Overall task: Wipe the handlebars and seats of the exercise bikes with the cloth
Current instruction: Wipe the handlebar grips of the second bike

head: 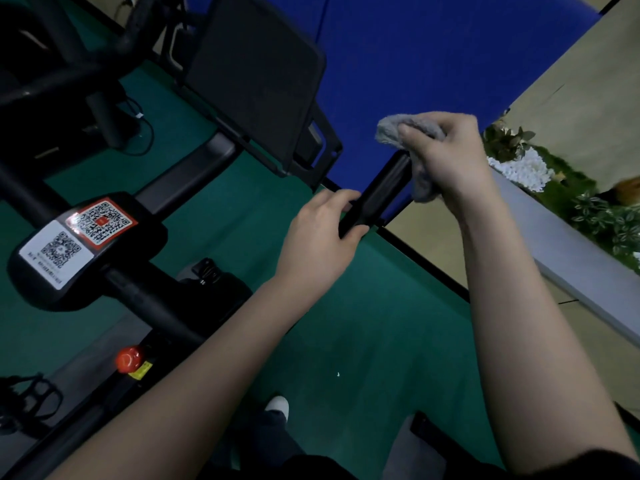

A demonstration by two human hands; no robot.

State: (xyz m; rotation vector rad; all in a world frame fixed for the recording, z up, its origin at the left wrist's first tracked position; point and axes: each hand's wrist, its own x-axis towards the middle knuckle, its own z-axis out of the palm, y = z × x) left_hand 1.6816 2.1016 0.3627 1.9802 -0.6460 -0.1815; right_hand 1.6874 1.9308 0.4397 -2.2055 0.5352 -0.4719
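The left hand [322, 233] grips the black cylindrical handlebar grip [377, 192], steadying it, while the right hand [446, 154] clutches the grey terry cloth [391, 129] over its far end to wipe

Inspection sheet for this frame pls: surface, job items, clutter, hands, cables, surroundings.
Surface: dark green floor mat; blue mat beyond it.
Job's things: black tubular handlebar grip; grey terry cloth against its far end.
Clutter: nothing seen.
Grippers: left hand, fingers curled round the grip's near end; right hand clutches the cloth.
Cables: thin black cables on the floor by the neighbouring bike's base.
Surroundings: black screen, QR-code stickers, red knob, planter of white pebbles.
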